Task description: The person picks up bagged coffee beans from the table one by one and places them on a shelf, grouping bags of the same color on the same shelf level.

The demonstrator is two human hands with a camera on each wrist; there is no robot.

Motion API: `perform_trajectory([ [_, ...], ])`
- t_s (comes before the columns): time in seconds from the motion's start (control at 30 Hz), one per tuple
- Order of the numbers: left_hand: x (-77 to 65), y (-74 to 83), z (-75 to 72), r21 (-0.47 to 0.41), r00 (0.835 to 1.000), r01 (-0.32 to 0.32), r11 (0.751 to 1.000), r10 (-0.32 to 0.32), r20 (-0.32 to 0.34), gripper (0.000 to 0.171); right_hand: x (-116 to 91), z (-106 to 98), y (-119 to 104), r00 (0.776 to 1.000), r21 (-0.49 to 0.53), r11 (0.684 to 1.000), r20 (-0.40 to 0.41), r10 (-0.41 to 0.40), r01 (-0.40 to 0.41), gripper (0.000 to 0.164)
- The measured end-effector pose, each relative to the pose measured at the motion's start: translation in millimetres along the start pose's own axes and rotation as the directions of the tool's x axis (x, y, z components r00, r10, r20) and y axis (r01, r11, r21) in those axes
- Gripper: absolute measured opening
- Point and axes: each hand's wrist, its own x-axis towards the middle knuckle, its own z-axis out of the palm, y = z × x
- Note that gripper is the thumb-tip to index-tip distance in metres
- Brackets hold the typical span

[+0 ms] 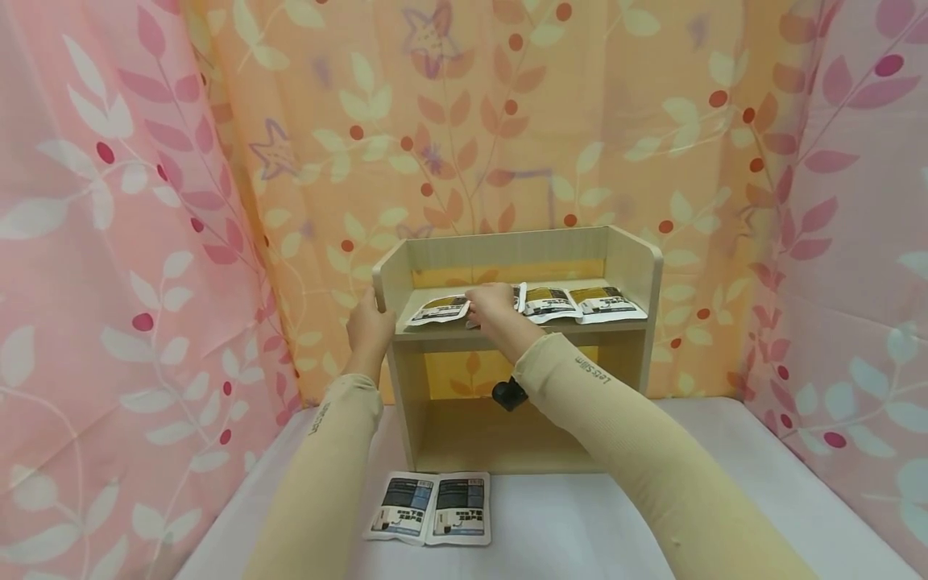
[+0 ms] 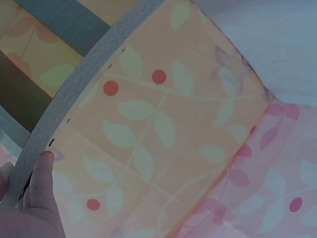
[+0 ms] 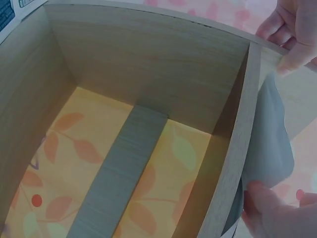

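My left hand [image 1: 368, 329] grips the front edge of the left side panel [image 1: 392, 278] of a small light-wood shelf unit, its thumb and fingers on either side of the board in the left wrist view. On the upper shelf, my right hand [image 1: 499, 312] pinches a pouch [image 1: 519, 296], mostly hidden behind the hand. Just left of these fingers lies another white-edged pouch [image 1: 440, 309], whose pale underside [image 3: 271, 141] overhangs the front edge in the right wrist view. Two more pouches, a nearer one [image 1: 548, 304] and a farther one [image 1: 607, 304], lie to the right.
Below the shelf, two printed pouches, a left one [image 1: 401, 507] and a right one [image 1: 461, 509], lie side by side on the white table [image 1: 551, 532]. The unit's lower compartment [image 1: 507, 439] is open at the front. Patterned curtains [image 1: 326, 201] surround the table.
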Motion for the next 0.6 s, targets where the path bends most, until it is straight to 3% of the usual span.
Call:
perform_trajectory([
  [0.17,1.0,-0.7,2.0,-0.008,1.0,0.013,1.0,-0.013,0.012,0.05,4,-4,0,1.0,-0.02,1.0,-0.007,-0.014,0.014,0.059],
  [0.3,0.6,0.0,2.2,-0.006,1.0,0.016,1.0,-0.016,0.007,0.053,4,-9,-3,0.999,0.044,0.998,-0.012,-0.033,0.033,0.061],
  [0.43,-0.6,0.8,0.9,-0.009,1.0,0.015,1.0,-0.015,-0.004,0.052,-4,-18,-7,0.999,0.092,0.995,0.014,-0.037,0.036,0.061],
  [0.6,-2.0,1.0,0.8,-0.019,1.0,0.018,1.0,-0.018,-0.005,0.048,-15,-38,-9,0.999,0.06,0.997,0.029,-0.042,0.04,0.056],
])
